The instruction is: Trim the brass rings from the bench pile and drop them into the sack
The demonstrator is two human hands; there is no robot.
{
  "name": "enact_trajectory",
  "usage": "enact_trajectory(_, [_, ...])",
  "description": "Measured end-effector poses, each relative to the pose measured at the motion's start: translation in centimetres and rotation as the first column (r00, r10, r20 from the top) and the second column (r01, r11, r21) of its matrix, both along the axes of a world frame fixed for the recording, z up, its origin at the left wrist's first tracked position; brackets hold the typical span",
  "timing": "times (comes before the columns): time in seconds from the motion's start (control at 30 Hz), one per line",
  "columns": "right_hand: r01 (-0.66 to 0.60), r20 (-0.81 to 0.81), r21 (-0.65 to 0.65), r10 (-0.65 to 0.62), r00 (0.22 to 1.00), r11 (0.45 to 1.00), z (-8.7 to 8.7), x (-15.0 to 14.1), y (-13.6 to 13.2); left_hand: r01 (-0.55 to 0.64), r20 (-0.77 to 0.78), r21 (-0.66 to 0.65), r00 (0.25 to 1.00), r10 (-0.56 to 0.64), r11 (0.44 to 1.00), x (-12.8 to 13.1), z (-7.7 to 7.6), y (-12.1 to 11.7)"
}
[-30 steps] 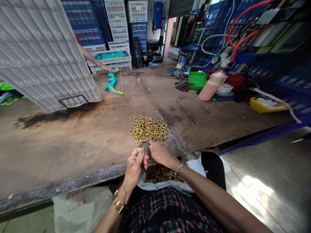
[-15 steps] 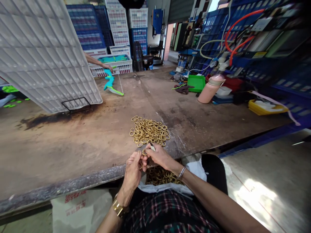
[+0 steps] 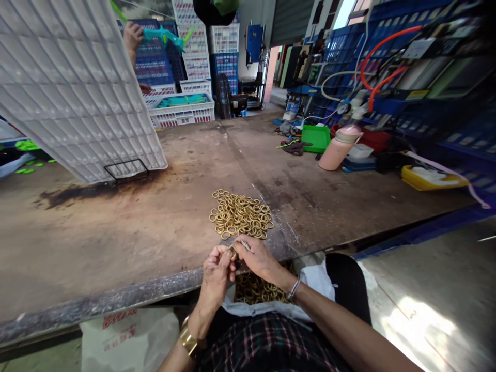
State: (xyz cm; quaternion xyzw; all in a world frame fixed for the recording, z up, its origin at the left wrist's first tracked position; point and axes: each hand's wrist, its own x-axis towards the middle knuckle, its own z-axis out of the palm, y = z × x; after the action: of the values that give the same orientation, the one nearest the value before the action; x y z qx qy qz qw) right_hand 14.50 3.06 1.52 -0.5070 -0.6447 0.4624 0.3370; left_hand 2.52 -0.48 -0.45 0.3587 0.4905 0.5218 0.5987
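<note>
A heap of several brass rings (image 3: 241,215) lies on the worn wooden table (image 3: 116,222) just beyond my hands. My left hand (image 3: 215,270) is closed, pinching a brass ring (image 3: 232,252) at the table's near edge. My right hand (image 3: 259,257) is closed on a small slim tool (image 3: 245,244) whose tip meets that ring. More brass rings (image 3: 259,289) fill a white bag (image 3: 313,276) on my lap, under my wrists.
A big white lattice tray (image 3: 70,82) leans at the left. Another person's hand (image 3: 133,36) lifts a turquoise toy bow (image 3: 165,35) at the back. A pink bottle (image 3: 341,147), green bin (image 3: 315,138) and yellow tray (image 3: 430,178) stand at the right. Crates are stacked behind.
The other person has picked the turquoise bow off the table and raised it high. My hands stay together at the table edge, working the same ring; the view has tilted slightly.
</note>
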Motion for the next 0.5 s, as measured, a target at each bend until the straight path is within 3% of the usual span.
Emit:
enact_trajectory(0.13, [0.013, 0.026, -0.018, -0.013, 1.000, 1.000, 0.40, 0.04, 0.02, -0.052, -0.308, 0.174, 0.946, 0.104, 0.983, 0.20, 0.20, -0.01])
enact_trajectory(0.23, [-0.005, -0.011, -0.024, 0.005, 1.000, 1.000, 0.38, 0.12, 0.15, -0.028, -0.384, 0.277, 0.913, 0.137, 0.960, 0.32, 0.57, 0.02])
enact_trajectory(0.37, [0.021, -0.051, -0.062, -0.024, 0.998, 0.998, 0.24, 0.05, 0.31, 0.013, -0.261, 0.151, 0.965, 0.027, 0.989, 0.28, 0.74, 0.09])
enact_trajectory(0.5, [0.024, -0.047, -0.076, -0.028, 0.999, 0.997, 0.31, -0.02, 0.34, 0.094, -0.008, -0.040, 0.995, -0.095, 0.995, 0.34, 0.71, 0.16])
